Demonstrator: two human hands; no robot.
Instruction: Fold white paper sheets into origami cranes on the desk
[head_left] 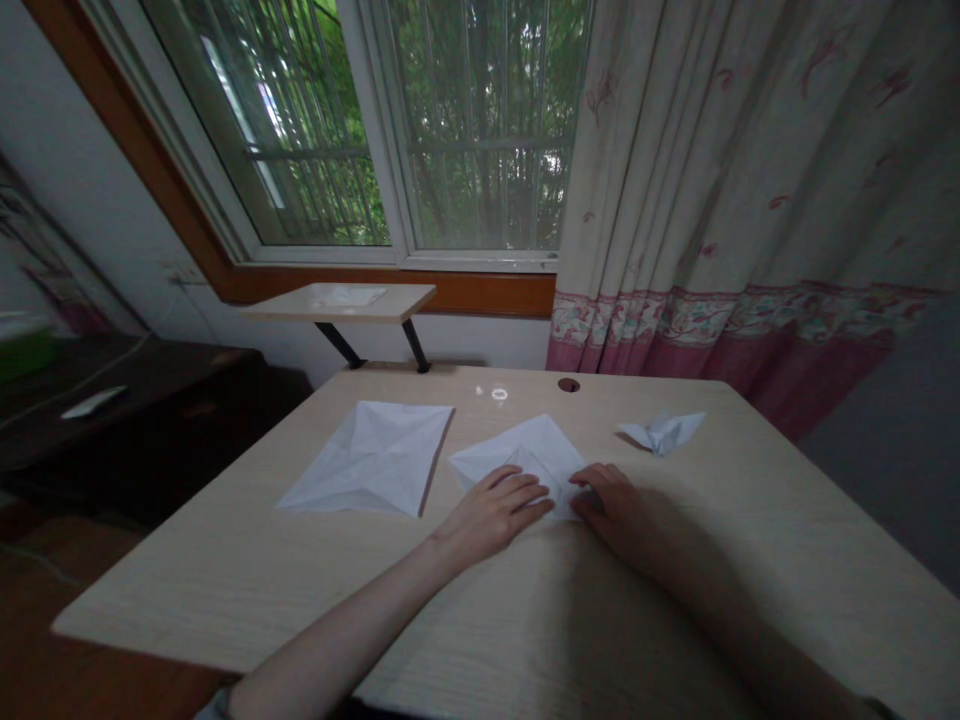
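Note:
A white sheet of paper being folded (529, 448) lies on the light wooden table (480, 590), near its middle. My left hand (495, 510) rests flat on the sheet's near left part, fingers stretched out and pointing right. My right hand (611, 500) presses on the sheet's near right corner, fingers lying flat and pointing left. The fingertips of both hands nearly meet over a folded flap. Neither hand grips anything.
A creased, unfolded white square sheet (371, 457) lies to the left of my hands. A small folded paper figure (664, 430) sits at the right rear. A cable hole (568, 384) is at the table's far edge. A small shelf (341, 300) and a curtain (750, 200) stand behind.

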